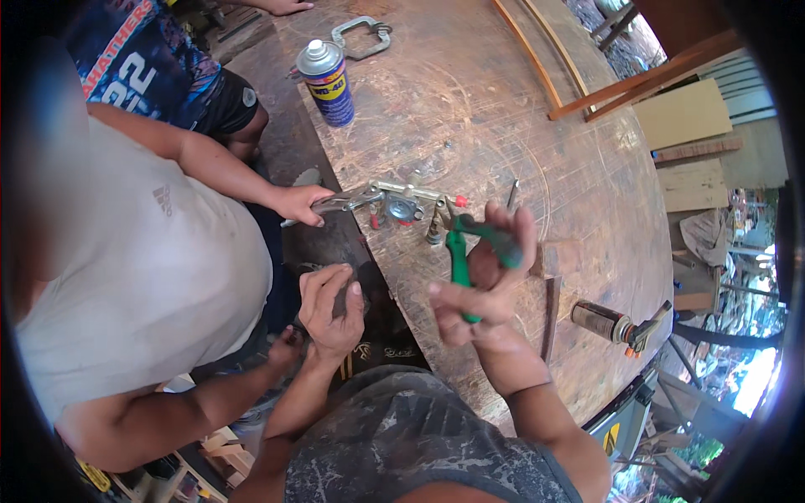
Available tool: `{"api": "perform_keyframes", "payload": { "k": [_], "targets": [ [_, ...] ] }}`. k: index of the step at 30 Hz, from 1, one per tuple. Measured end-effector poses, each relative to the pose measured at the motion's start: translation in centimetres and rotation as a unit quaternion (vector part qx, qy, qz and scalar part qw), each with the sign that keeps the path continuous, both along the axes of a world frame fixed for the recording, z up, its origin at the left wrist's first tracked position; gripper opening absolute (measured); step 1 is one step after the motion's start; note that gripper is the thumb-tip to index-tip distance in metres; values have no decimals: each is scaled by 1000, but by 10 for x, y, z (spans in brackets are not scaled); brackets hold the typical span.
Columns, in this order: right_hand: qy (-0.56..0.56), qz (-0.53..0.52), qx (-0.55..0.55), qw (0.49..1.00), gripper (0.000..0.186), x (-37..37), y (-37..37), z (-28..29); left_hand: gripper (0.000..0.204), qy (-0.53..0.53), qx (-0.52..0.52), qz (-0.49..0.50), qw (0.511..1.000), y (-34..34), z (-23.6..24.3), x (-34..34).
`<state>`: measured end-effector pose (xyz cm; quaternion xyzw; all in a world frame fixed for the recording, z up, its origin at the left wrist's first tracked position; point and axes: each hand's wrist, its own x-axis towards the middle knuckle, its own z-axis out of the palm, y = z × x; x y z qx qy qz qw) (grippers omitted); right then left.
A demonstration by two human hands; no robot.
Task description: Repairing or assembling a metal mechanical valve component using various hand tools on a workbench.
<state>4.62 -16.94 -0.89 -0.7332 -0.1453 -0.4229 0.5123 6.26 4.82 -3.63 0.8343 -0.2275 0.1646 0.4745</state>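
Observation:
My right hand (495, 285) is closed round green-handled pliers (459, 264), whose jaws touch or nearly touch the end of a metal pipe fitting (411, 191). That fitting lies at the near left edge of the wooden table, with a round dial-like part (402, 208) and a red tip. A short brass-coloured threaded piece (434, 228) stands beside the pliers. My left hand (331, 310) hovers off the table edge, fingers loosely curled and thumb apart, with nothing visible in it. At left, a co-worker's hand (302, 204) grips metal locking pliers (344, 201) reaching to the fitting.
A blue and yellow spray can (327, 88) and a C-shaped clamp (362, 38) stand farther back on the wooden table (419, 117). On the right lies a gas torch (608, 323). A small screwdriver-like tool (513, 194) and wooden frame strips (537, 67) lie beyond. Two people are at left.

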Motion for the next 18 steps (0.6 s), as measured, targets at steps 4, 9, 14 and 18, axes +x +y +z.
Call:
{"api": "perform_keyframes", "payload": {
  "k": [4, 9, 14, 18],
  "targets": [
    [-13, 16, -133, 991, 13, -16, 11, -9, 27, 58, -32, -11, 998, 0, 12, -26],
    [-114, 13, -197, 974, 17, -37, 37, -29, 39, 416, -252, -114, 866, 15, 30, -64],
    [-134, 109, -204, 964, 24, -86, 56, -31, 50, 681, -447, -189, 548, 30, 8, -93],
    [-39, 119, -217, 968, 37, -126, 65, -20, 48, 663, -347, -310, 587, 30, 0, -108]
  ]
}}
